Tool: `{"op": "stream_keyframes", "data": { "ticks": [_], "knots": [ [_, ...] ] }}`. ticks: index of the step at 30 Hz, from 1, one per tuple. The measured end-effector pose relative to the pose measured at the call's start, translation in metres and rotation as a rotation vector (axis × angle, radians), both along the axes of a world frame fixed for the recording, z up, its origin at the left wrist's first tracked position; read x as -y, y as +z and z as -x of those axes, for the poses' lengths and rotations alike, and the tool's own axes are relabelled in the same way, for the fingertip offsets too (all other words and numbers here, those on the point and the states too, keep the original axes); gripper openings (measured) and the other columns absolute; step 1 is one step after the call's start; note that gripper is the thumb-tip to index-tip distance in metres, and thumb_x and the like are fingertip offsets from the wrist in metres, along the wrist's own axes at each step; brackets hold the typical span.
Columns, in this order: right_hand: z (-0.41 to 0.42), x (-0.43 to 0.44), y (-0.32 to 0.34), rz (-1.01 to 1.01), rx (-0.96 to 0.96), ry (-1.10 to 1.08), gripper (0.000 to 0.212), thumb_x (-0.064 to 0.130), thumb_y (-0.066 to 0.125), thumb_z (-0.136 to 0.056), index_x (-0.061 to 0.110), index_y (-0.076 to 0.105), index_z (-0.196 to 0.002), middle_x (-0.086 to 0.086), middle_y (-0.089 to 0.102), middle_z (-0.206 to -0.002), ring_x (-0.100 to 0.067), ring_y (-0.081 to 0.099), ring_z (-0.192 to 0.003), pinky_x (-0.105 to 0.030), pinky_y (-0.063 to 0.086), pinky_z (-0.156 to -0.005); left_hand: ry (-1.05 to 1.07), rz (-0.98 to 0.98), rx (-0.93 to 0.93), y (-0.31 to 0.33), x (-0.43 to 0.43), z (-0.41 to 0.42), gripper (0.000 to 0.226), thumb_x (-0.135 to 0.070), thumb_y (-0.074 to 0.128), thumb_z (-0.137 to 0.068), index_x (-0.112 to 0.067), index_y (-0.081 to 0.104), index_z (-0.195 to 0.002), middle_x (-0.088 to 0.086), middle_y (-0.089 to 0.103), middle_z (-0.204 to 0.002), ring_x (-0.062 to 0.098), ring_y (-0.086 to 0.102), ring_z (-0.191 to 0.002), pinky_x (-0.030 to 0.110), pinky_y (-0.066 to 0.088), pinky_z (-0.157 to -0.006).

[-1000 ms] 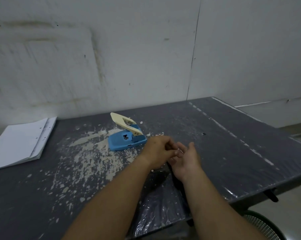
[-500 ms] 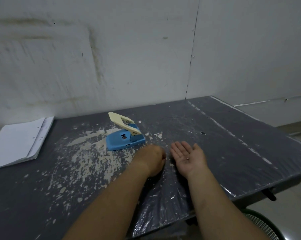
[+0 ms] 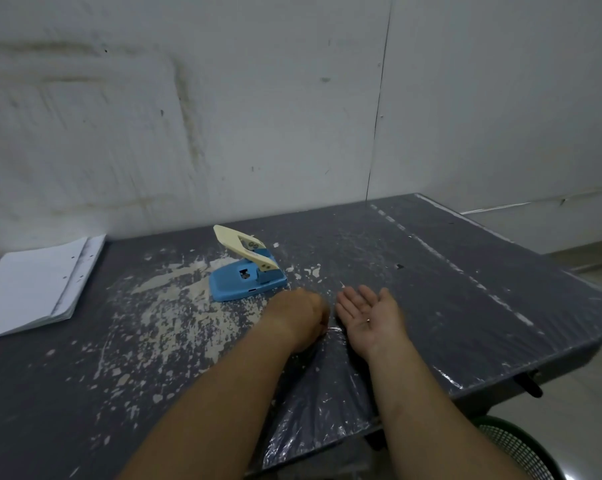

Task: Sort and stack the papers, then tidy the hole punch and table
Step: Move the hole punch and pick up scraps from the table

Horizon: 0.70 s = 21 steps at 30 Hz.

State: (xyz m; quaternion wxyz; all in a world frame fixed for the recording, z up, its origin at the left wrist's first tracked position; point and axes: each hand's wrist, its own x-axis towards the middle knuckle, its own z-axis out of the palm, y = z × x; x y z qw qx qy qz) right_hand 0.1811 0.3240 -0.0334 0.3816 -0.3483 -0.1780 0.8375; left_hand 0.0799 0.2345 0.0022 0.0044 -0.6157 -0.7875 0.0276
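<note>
The hole punch [image 3: 247, 270] sat on the table [image 3: 465, 306] just beyond my left hand [image 3: 297, 318], its cream lever raised. That hand rested knuckles-up, fingers curled under against the tabletop; whether it pinched anything I could not tell. My right hand [image 3: 370, 318] lay beside it, palm up and fingers spread, cupping one tiny speck [image 3: 368, 320], too small to identify. The papers [image 3: 33, 285] were stacked at the far left, partly cut off. A green mesh bin [image 3: 514, 448] showed below the table's edge, contents hidden.
</note>
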Motion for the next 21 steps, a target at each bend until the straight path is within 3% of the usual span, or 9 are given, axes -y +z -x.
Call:
{"op": "stream_keyframes", "data": {
  "ticks": [3,7,8,10,11,12,14,17,21],
  "knots": [
    [0.000,0.003,-0.001,0.004,0.008,0.003,0.057,0.041,0.025,-0.106,0.003,0.035,-0.147,-0.024,0.046,-0.145,-0.039,0.043,-0.135,-0.048,0.033,-0.114,0.002,-0.011,-0.008,-0.003,0.001,-0.002,0.024,-0.034,0.054,-0.096,-0.023,0.069,-0.110,0.006,0.067,-0.113,0.027,0.064,-0.102,0.040,0.053,-0.080],
    [-0.001,0.006,0.000,0.007,-0.010,0.027,0.057,0.041,0.025,-0.106,0.004,0.036,-0.148,-0.023,0.045,-0.146,-0.038,0.044,-0.135,-0.047,0.036,-0.112,0.119,-0.287,0.420,-0.002,0.003,-0.003,0.013,-0.032,0.062,-0.091,-0.025,0.070,-0.098,-0.002,0.070,-0.098,0.016,0.064,-0.089,0.038,0.055,-0.083],
    [-0.002,0.007,0.002,0.015,-0.027,0.032,0.056,0.041,0.025,-0.106,0.004,0.038,-0.146,-0.023,0.048,-0.143,-0.038,0.050,-0.129,-0.046,0.042,-0.106,0.119,-0.361,0.507,0.002,0.001,-0.007,0.011,-0.031,0.064,-0.090,-0.025,0.071,-0.095,-0.004,0.070,-0.095,0.014,0.063,-0.086,0.036,0.055,-0.082],
    [0.000,0.010,0.004,0.063,-0.061,0.039,0.056,0.042,0.026,-0.105,0.003,0.046,-0.139,-0.021,0.055,-0.135,-0.033,0.070,-0.096,-0.038,0.058,-0.076,0.093,-0.435,0.622,0.010,-0.001,-0.018,0.007,-0.026,0.070,-0.087,-0.024,0.074,-0.092,-0.008,0.070,-0.089,0.010,0.063,-0.082,0.032,0.055,-0.079],
    [0.000,0.012,0.004,0.094,-0.084,0.058,0.057,0.044,0.026,-0.105,0.003,0.051,-0.136,-0.020,0.059,-0.130,-0.030,0.073,-0.078,-0.033,0.059,-0.060,0.078,-0.447,0.660,0.013,-0.001,-0.023,0.005,-0.024,0.072,-0.085,-0.024,0.074,-0.090,-0.009,0.070,-0.086,0.009,0.064,-0.080,0.031,0.055,-0.079],
    [0.001,0.015,0.004,0.114,-0.104,0.081,0.057,0.045,0.027,-0.105,0.004,0.054,-0.133,-0.018,0.063,-0.124,-0.028,0.073,-0.072,-0.032,0.059,-0.058,0.062,-0.448,0.677,0.015,-0.001,-0.027,0.005,-0.024,0.073,-0.084,-0.024,0.075,-0.089,-0.009,0.071,-0.086,0.009,0.064,-0.080,0.031,0.055,-0.079],
    [0.002,0.015,0.002,0.120,-0.108,0.090,0.056,0.046,0.028,-0.104,0.006,0.061,-0.125,-0.018,0.070,-0.110,-0.031,0.071,-0.089,-0.040,0.058,-0.077,0.045,-0.428,0.662,0.012,-0.001,-0.029,0.008,-0.025,0.071,-0.086,-0.025,0.077,-0.092,-0.009,0.072,-0.088,0.007,0.064,-0.079,0.030,0.055,-0.080],
    [0.001,0.015,0.006,0.114,-0.106,0.028,0.050,0.040,0.031,-0.106,-0.001,0.060,-0.112,-0.021,0.066,-0.102,-0.032,0.066,-0.089,-0.041,0.058,-0.069,0.108,-0.479,0.636,0.007,0.005,-0.016,0.013,-0.028,0.060,-0.093,-0.025,0.073,-0.095,-0.010,0.069,-0.087,0.009,0.063,-0.081,0.031,0.054,-0.077],
    [-0.003,0.014,0.010,0.117,-0.104,0.008,0.050,0.035,0.029,-0.107,-0.006,0.056,-0.102,-0.025,0.059,-0.106,-0.034,0.062,-0.090,-0.044,0.050,-0.087,0.227,-0.320,0.444,0.002,0.028,0.019,0.015,-0.028,0.055,-0.094,-0.024,0.068,-0.102,-0.002,0.069,-0.102,0.016,0.062,-0.091,0.038,0.055,-0.084]
  ]
}}
